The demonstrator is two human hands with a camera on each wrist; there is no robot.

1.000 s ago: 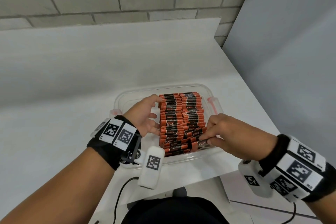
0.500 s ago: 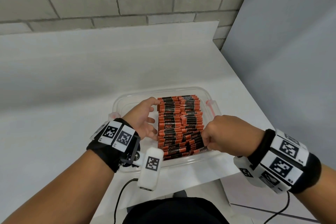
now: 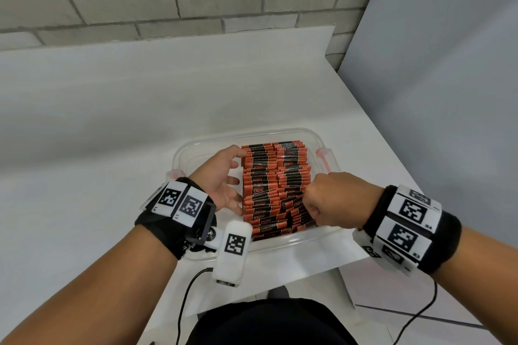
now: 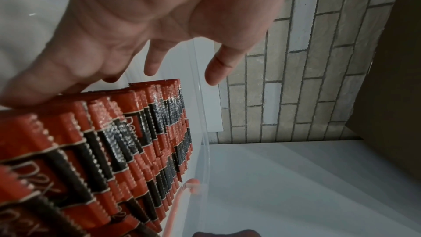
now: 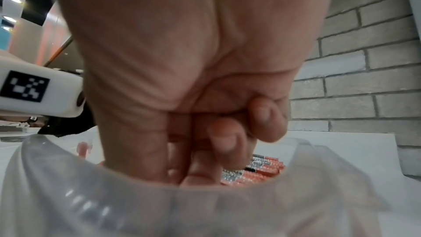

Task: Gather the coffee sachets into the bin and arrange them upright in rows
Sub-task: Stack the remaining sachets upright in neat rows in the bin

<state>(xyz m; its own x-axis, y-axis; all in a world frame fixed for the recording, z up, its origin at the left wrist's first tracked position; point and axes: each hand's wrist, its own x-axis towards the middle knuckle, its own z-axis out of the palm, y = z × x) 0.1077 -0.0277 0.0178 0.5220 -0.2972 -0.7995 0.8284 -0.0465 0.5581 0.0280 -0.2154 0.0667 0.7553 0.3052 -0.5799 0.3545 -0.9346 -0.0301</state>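
Head: both hands in bin (image 3: 291, 133)

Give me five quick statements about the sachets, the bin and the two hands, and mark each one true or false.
1. The orange-and-black coffee sachets stand in rows inside the clear plastic bin. True.
2. The left hand is a closed fist. False: its fingers are spread, resting against the rows' left side.
3. The right hand is curled, knuckles up, at the near right sachets. True.
4. The bin stands on a brown wooden floor. False: on a white table.
5. The sachets fill the bin completely. False: the left part is bare.
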